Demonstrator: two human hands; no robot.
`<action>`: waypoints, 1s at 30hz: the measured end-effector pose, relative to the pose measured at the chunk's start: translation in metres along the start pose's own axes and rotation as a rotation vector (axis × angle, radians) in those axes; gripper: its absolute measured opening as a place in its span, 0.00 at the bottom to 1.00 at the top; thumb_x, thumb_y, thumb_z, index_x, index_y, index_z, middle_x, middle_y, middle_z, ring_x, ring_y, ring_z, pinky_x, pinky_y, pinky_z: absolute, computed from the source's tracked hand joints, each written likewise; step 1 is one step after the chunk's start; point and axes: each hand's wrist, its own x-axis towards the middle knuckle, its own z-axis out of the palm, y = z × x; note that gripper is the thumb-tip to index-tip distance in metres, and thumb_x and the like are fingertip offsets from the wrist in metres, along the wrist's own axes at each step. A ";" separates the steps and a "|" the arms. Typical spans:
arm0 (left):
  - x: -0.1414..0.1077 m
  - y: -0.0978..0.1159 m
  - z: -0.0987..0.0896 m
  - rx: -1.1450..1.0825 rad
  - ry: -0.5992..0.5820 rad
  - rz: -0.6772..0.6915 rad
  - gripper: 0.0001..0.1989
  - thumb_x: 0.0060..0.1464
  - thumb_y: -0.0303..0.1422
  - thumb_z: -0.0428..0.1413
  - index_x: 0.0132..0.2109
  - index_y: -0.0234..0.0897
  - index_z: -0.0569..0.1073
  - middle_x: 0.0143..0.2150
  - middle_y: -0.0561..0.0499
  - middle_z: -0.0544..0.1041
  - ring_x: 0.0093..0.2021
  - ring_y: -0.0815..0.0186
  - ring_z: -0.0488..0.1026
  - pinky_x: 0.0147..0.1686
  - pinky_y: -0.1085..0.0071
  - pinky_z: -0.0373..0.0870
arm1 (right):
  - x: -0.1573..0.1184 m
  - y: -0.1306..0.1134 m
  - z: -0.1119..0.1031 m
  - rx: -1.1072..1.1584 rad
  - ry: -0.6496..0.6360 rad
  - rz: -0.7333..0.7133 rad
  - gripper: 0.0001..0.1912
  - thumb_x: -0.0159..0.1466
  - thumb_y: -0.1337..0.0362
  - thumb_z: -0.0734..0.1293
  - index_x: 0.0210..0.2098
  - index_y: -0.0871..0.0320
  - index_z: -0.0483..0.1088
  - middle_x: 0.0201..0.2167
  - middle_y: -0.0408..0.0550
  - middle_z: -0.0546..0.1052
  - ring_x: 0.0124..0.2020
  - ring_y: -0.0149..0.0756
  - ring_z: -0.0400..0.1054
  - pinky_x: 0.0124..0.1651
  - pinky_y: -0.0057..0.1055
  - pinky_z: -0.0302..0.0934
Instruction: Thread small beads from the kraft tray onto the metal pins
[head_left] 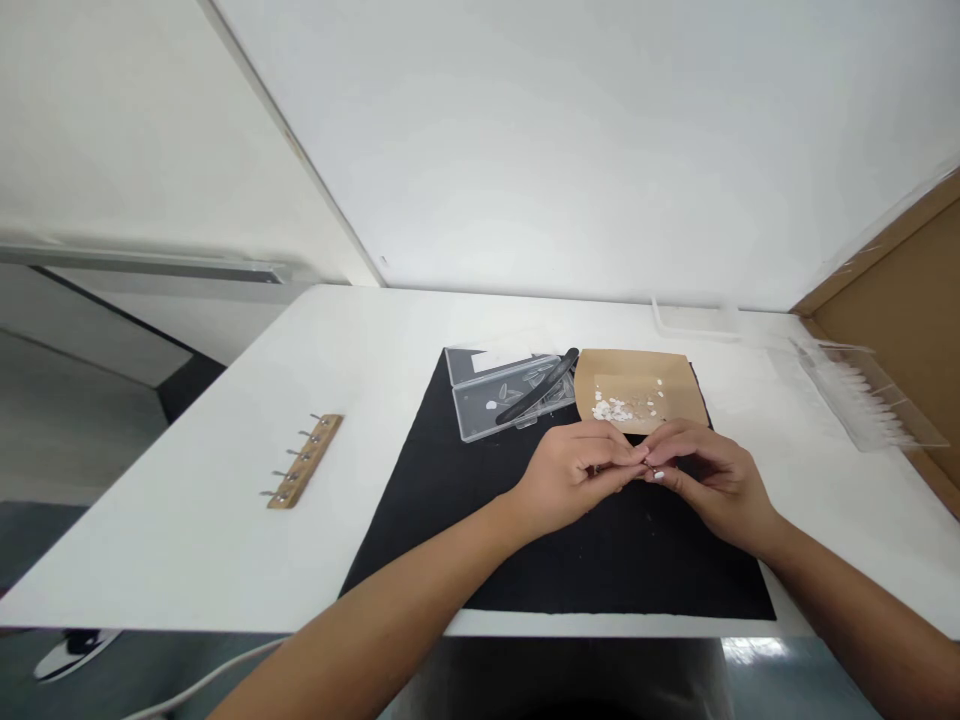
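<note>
My left hand [574,465] and my right hand [709,475] meet over the black mat [555,570], fingertips pinched together. Whatever they hold is small and mostly hidden by the fingers. A tiny white spot shows at the right thumb; I cannot tell if it is a nail or a loose piece. Just beyond the fingers lies a brown paper tray [634,365] with small white flakes [613,410] in it. Left of the tray, a dark curved nail file [540,388] rests across an open clear plastic case [472,410] holding clear pieces that look like false nail tips.
A wooden strip with several metal pegs [306,462] lies on the white table [225,540] at left. Clear holders with pale nail-tip shapes [855,395] stand at right, near a brown board [900,270]. A clear tray [694,318] sits by the back wall.
</note>
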 end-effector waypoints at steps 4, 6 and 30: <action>0.001 0.000 0.000 0.027 -0.025 0.043 0.07 0.68 0.28 0.60 0.45 0.34 0.84 0.39 0.45 0.83 0.37 0.68 0.81 0.36 0.75 0.79 | 0.000 -0.001 -0.002 -0.071 0.009 -0.035 0.10 0.69 0.71 0.72 0.45 0.48 0.78 0.45 0.47 0.81 0.46 0.38 0.77 0.46 0.36 0.73; 0.001 0.000 0.000 0.064 -0.039 0.081 0.07 0.68 0.27 0.59 0.47 0.33 0.83 0.40 0.44 0.83 0.38 0.67 0.81 0.38 0.73 0.80 | 0.000 -0.001 -0.002 -0.110 0.028 -0.022 0.09 0.70 0.70 0.71 0.45 0.49 0.77 0.47 0.48 0.81 0.46 0.38 0.77 0.46 0.36 0.73; 0.001 0.007 -0.003 0.091 0.015 0.019 0.07 0.65 0.28 0.60 0.47 0.35 0.82 0.40 0.45 0.81 0.34 0.70 0.77 0.25 0.80 0.74 | -0.005 -0.004 -0.002 -0.190 -0.031 0.075 0.04 0.72 0.64 0.70 0.45 0.49 0.76 0.42 0.47 0.81 0.42 0.37 0.77 0.44 0.35 0.71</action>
